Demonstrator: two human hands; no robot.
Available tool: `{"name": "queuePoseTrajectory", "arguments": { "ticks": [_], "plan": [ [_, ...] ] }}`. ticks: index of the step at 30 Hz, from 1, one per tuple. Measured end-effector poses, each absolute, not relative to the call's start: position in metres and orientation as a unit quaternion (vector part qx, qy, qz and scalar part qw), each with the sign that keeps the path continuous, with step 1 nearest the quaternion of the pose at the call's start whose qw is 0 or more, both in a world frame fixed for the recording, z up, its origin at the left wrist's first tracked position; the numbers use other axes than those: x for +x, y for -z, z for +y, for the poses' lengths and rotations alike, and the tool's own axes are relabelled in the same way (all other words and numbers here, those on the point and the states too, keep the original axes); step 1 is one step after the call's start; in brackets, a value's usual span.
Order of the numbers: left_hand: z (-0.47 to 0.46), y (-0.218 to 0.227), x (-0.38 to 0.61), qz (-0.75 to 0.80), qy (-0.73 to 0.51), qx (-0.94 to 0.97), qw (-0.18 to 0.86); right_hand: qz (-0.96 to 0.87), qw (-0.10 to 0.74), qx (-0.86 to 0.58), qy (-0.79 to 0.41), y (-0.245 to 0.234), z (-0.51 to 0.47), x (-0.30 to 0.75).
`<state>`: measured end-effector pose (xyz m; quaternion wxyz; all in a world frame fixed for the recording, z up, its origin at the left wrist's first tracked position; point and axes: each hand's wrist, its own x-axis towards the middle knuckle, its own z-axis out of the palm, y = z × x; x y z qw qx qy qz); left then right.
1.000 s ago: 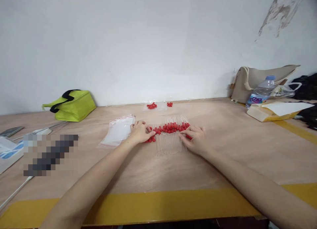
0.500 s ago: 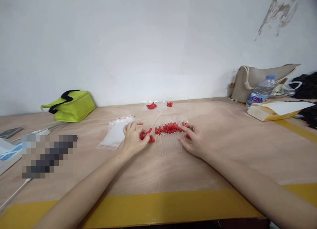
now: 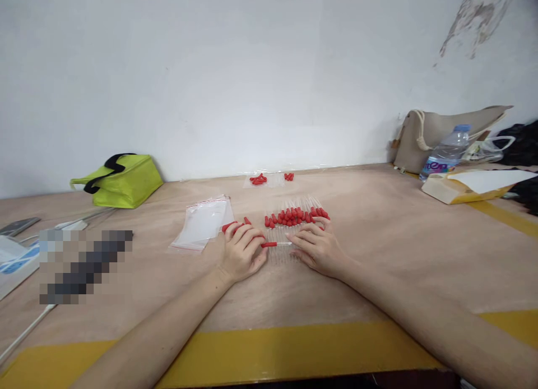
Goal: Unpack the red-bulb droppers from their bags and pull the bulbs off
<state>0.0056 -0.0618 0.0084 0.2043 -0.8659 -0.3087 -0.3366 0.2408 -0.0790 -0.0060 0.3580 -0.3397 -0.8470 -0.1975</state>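
Low over the table, a glass dropper with a red rubber bulb (image 3: 269, 244) lies sideways between my hands. My left hand (image 3: 244, 251) is closed on its bulb end. My right hand (image 3: 317, 248) pinches the clear tube at the other end. Behind them, a row of similar droppers (image 3: 293, 216) lies side by side, red bulbs in the middle and clear tubes pointing both toward and away from me. A few loose red bulbs (image 3: 246, 221) show beside my left fingers, partly covered by them.
Clear zip bags (image 3: 205, 223) lie left of my left hand. More red pieces (image 3: 258, 179) rest on plastic near the wall. A green bag (image 3: 126, 181) stands at the left; a water bottle (image 3: 444, 153), a beige bag (image 3: 409, 142) and an envelope (image 3: 451, 188) are at the right.
My left hand has moved right and nearer, bringing the dropper from an upward slant to sideways. My right hand has come left from the row and now grips its tube.
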Motion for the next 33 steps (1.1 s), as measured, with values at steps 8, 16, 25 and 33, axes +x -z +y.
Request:
{"name": "queuePoseTrajectory", "arguments": {
  "ticks": [8, 16, 25, 33],
  "plan": [
    [-0.059, -0.007, 0.009, -0.248, 0.316, -0.902, 0.156, -0.846, 0.357, -0.339, 0.207, 0.005, -0.079, 0.236],
    [-0.061, -0.007, 0.016, -0.239, 0.29, -0.914, 0.153, -0.858, 0.357, -0.308, 0.206, 0.004, -0.082, 0.236],
    [-0.056, -0.009, -0.014, -0.322, 0.276, -0.895, 0.136, -0.837, 0.366, -0.353, 0.203, 0.006, -0.08, 0.26],
    [-0.035, -0.013, -0.031, -0.406, 0.448, -0.794, 0.066, -0.809, 0.418, -0.375, 0.173, 0.014, -0.075, 0.264]
  ]
}}
